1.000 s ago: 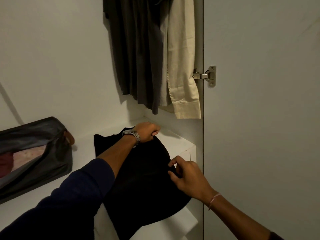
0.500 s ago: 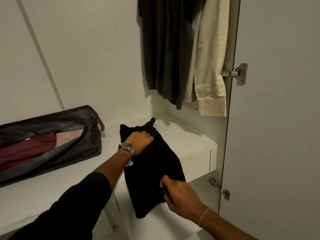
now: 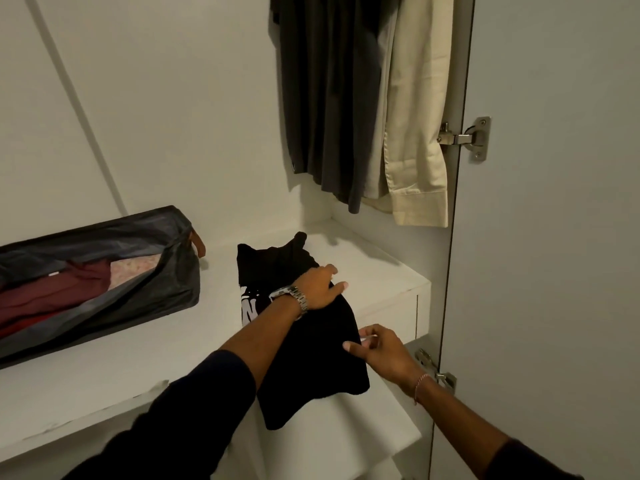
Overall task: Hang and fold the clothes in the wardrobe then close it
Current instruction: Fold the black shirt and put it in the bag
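Note:
A black shirt (image 3: 311,358) with a white print lies on the white wardrobe shelf (image 3: 377,271), its lower part hanging over the front edge. My left hand (image 3: 318,287), with a metal watch on the wrist, rests on the shirt's middle with the fingers stretched out, pressing it down. My right hand (image 3: 379,353) is at the shirt's right edge just below the shelf front, thumb and forefinger pinching the fabric. Dark and cream garments (image 3: 349,98) hang above at the back right.
A dark fabric storage bag (image 3: 104,271) holding maroon and pink clothes stands open on the shelf at left. The open wardrobe door (image 3: 554,237) with two metal hinges stands at right. A white pulled-out surface (image 3: 346,441) lies below the shirt.
My left hand has let go of its grip and now lies flat on the shirt. My right hand has shifted to the shirt's right edge. The shirt's white print now shows.

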